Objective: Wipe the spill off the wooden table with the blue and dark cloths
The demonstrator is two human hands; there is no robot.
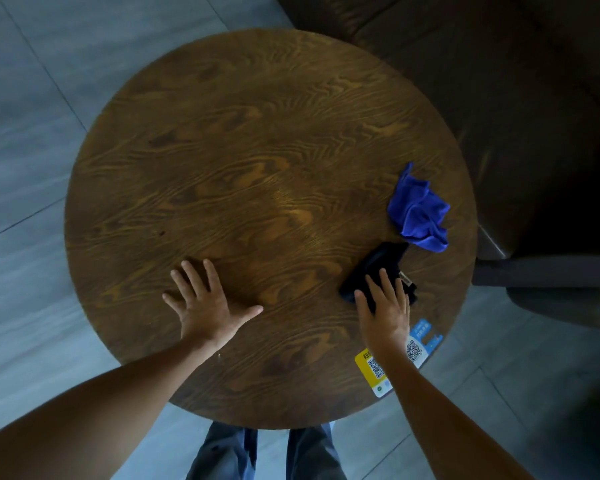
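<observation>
The round wooden table (257, 150) fills the middle of the view. A crumpled blue cloth (418, 211) lies near its right edge. Just below it sits a dark cloth (374, 268). My right hand (385, 306) lies flat on the near part of the dark cloth, fingers spread over it and not curled round it. My left hand (205, 299) rests palm down on bare wood near the front of the table, fingers apart, holding nothing. No spill is clearly visible on the wood.
Two stickers with QR codes, one yellow (373, 370) and one blue and white (421, 341), sit on the table's front right edge, partly under my right forearm. A dark brown sofa (516, 98) stands close behind and to the right. Grey tiled floor (32, 133) lies to the left.
</observation>
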